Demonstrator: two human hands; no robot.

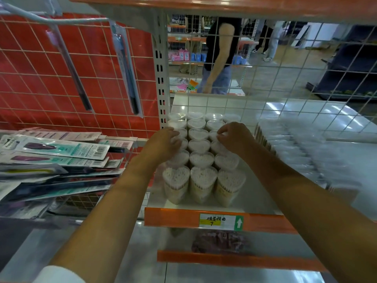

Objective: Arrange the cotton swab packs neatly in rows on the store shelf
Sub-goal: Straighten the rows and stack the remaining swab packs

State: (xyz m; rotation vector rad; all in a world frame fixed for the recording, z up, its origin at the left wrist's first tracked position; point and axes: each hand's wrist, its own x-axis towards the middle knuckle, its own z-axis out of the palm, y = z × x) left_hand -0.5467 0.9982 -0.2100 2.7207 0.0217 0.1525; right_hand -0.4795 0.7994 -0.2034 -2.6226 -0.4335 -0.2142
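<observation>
Both my arms reach in over the front edge of the white shelf (263, 203), where the heart-shaped cotton swab packs (199, 158) stand upright in three rows running from the orange front lip toward the wire grid back (285, 78), with a few more at the far end. The packs sit close together, sides touching, along the shelf's left edge.

My left hand (163, 142) lies on the left row, about midway back, fingers curled down over the top of a pack there; whether the grip has actually closed around it I cannot tell, since the fingertips are hidden. My right hand (234, 136) is on the right row at about the same depth, fingers bent and pinching the rim of one pack (219, 147).

On the right half of the shelf lies a blurred block of clear-wrapped packs (302, 152), just beside the right row. A price label (221, 222) with a green arrow is fixed to the front lip. To the left, flat carded packets (59, 152) lie in a wire bin.
</observation>
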